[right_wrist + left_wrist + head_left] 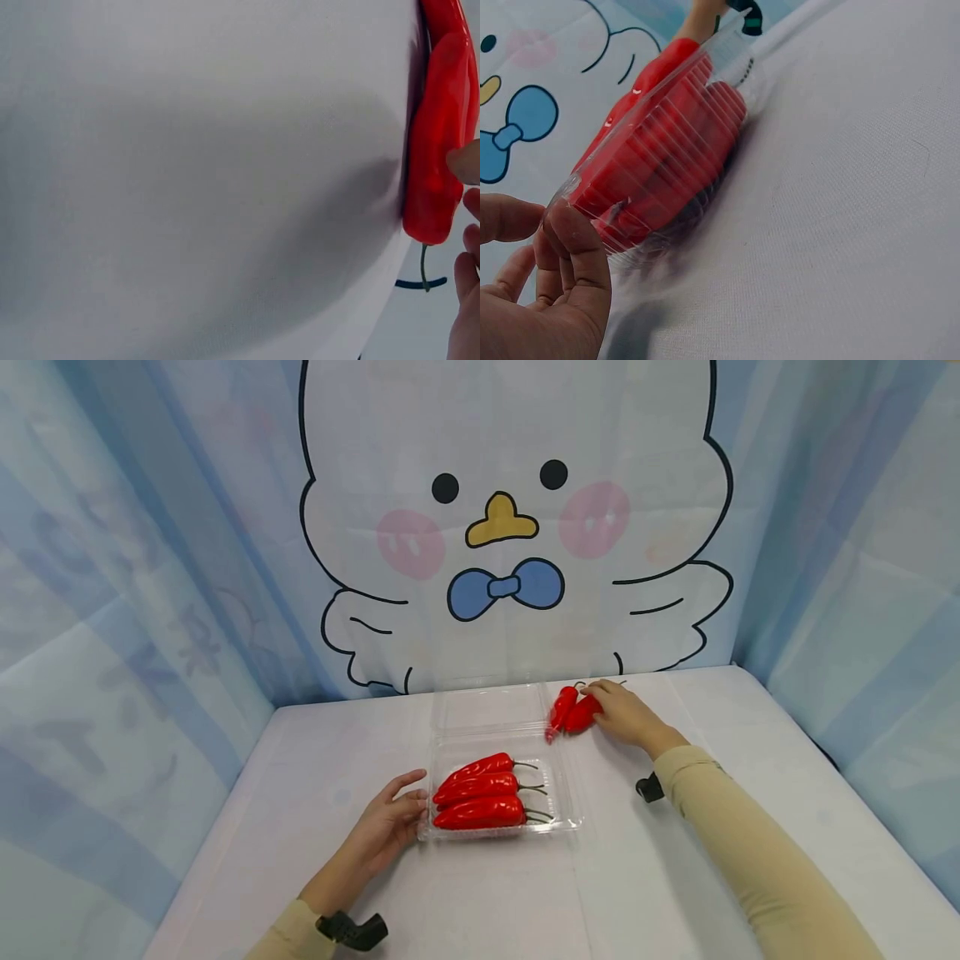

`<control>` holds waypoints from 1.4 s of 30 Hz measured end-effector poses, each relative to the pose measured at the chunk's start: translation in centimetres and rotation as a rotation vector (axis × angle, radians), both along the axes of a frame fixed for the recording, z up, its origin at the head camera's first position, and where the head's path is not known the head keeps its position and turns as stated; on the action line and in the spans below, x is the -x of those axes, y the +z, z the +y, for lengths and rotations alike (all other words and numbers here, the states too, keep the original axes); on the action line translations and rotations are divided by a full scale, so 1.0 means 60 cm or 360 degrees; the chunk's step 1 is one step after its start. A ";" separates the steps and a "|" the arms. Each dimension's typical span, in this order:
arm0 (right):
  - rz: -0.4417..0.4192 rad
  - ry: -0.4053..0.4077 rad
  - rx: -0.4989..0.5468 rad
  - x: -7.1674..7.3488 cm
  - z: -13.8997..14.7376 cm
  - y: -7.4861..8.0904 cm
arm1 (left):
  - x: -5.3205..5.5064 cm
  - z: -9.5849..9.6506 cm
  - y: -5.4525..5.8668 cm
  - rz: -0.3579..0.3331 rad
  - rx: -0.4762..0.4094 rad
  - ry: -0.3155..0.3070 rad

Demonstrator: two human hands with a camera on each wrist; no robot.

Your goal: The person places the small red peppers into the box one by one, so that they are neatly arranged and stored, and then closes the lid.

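Note:
A clear plastic clamshell box (561,789) lies opened on the table, its lid (487,710) folded back away from me. Inside are three glossy red chili peppers (480,813), side by side with stems pointing right. My left hand (387,827) pinches the box's left rim between thumb and fingers (576,236). Beyond the box's far right corner, two more red peppers lie close together on the table. My right hand (626,717) holds the right-hand pepper (435,142), a fingertip against its side near the stem end. The other pepper (561,708) touches the lid's right edge.
A white cloth covers the table (337,743). Behind it hangs a curtain (517,643) with a cartoon bird, and blue curtains (847,568) close off both sides. Black wrist mounts (352,932) are on both arms.

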State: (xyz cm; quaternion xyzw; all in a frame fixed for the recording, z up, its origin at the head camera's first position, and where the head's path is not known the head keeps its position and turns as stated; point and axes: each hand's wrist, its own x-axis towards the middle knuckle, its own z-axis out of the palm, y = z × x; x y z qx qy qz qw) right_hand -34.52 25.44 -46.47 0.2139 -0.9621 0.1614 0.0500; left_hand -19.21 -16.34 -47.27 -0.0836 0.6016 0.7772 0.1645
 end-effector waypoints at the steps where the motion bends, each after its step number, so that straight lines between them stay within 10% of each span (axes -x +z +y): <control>1: -0.0012 -0.0008 -0.0010 0.000 0.002 -0.001 | 0.000 0.000 0.000 0.0001 0.0004 0.0003; 25: -0.0352 -0.0155 0.0058 -0.019 0.035 0.017 | -0.001 -0.002 -0.004 0.0015 0.0043 0.0021; 42: -0.0314 -0.0131 0.0079 -0.045 0.052 -0.004 | -0.002 0.001 0.000 0.0017 0.0038 0.0012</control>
